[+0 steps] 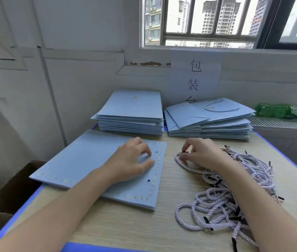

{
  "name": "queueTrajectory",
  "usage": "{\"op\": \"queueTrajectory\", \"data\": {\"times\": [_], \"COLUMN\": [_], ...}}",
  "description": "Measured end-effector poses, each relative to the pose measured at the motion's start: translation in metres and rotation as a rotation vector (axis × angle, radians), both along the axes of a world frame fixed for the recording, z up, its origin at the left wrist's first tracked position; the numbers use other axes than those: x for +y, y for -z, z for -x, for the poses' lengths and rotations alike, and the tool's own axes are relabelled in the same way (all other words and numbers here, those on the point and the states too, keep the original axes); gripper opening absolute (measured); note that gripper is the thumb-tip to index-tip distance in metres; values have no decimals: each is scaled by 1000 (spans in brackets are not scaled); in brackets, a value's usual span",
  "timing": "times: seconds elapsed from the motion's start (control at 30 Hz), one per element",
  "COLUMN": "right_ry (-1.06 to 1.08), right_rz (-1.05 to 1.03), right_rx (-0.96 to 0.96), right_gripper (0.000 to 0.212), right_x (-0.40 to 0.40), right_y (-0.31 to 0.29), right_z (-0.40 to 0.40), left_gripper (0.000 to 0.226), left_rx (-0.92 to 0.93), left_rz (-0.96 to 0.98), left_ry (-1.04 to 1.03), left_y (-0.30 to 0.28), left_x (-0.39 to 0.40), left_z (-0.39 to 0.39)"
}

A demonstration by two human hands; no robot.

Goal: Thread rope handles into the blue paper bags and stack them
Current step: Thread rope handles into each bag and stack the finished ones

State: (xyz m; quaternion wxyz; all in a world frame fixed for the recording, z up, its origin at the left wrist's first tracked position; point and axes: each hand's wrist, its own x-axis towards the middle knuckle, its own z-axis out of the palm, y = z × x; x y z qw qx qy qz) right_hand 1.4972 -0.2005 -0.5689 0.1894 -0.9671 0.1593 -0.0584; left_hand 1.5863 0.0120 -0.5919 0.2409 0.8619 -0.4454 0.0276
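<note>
One rope handle (180, 161) is pinched at its black tip in the right grip (201, 154); the blue bag (93, 164) and its punched holes lie just left, under the left grip's (133, 159) loosely curled, empty fingers.

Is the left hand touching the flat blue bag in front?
Touching. The head view shows the left hand resting on the flat blue bag, its fingertips pressed to the paper near the punched holes, no gap visible.
</note>
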Motion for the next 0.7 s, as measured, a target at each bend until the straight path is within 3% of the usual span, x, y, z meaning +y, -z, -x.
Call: {"op": "queueTrajectory", "data": {"times": [0.07, 0.17, 0.23, 0.37, 0.5, 0.57, 0.7], "right_ry": [-49, -108, -110, -53, -67, -105, -235], "right_rz": [-9, -56, -64, 66, 77, 52, -102], "right_rx": [-32, -89, -120, -52, -64, -104, -218], "right_gripper": [3, 18, 17, 25, 18, 14, 14], "right_x": [6, 13, 19, 30, 37, 38, 42], "right_y": [0, -2, -3, -2, 3, 3, -4], "right_z": [-2, -1, 1, 1, -3, -3, 2], "left_gripper": [30, 49, 61, 52, 55, 64, 96], "left_rx": [13, 71, 100, 129, -20, -83, -51], "left_rz": [-66, -163, -237, -275, -412, -397, -181], "left_ry": [5, 13, 5, -1, -2, -60, -127], "left_y": [-2, -9, -14, -13, -4, 0, -6], "left_x": [4, 9, 10, 8, 13, 20, 23], "left_z": [5, 11, 15, 14, 8, 8, 20]}}
